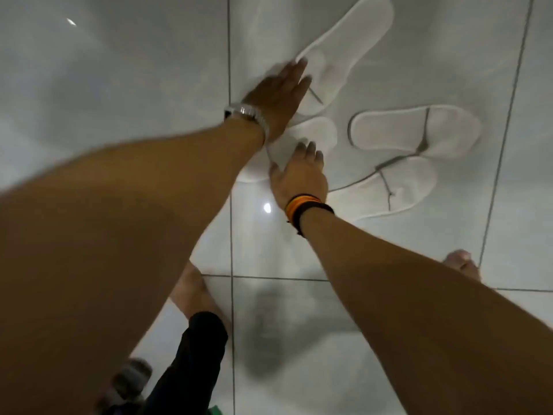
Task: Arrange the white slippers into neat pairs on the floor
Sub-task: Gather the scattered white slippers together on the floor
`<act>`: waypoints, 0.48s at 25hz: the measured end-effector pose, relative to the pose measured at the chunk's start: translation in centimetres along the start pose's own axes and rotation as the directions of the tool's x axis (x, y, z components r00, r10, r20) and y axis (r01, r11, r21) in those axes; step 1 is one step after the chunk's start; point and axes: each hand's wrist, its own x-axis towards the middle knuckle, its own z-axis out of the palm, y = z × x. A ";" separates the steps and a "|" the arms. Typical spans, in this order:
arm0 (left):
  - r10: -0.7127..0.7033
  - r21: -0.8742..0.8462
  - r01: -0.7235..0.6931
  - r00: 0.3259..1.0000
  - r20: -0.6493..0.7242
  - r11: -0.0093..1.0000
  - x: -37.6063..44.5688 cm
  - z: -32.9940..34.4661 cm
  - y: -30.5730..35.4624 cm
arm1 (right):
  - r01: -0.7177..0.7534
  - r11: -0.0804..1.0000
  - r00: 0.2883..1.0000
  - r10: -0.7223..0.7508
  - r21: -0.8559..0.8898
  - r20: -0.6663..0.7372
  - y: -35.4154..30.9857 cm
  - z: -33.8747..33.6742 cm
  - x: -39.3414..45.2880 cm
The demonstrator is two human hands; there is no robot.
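Observation:
Several white slippers lie scattered on the glossy tiled floor. One long slipper (344,52) points up and to the right; my left hand (278,94), wearing a silver watch, lies flat with its fingertips at that slipper's toe end. A second slipper (311,133) lies just below that hand, and my right hand (302,172), with striped wristbands, rests fingers-down on its lower part. Two more slippers lie to the right: one (416,130) sideways, the other (395,190) angled beneath it. Neither hand is closed around a slipper.
My bare feet stand on the tiles, one (194,292) near the lower centre and the other (463,265) at the right. A black trouser leg (191,360) and a grey object (128,381) show at the bottom left. Dark grout lines (231,235) cross the white tiles.

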 end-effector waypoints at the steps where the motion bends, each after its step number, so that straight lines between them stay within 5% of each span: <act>1: 0.038 0.062 -0.035 0.999 -0.034 0.997 2.2 0.5 -0.3 | -0.042 0.999 0.999 0.042 -0.011 -0.003 -0.1 1.6 0.8; 5: 0.034 0.056 -0.035 0.999 0.022 0.998 5.8 2.7 -1.0 | -0.073 0.976 0.997 0.065 -0.206 -0.044 1.4 3.2 4.1; 12: -0.199 -0.104 0.208 0.976 0.089 0.972 -3.3 6.5 -4.1 | 0.080 0.915 0.996 -0.064 -0.397 0.055 3.9 -4.6 10.5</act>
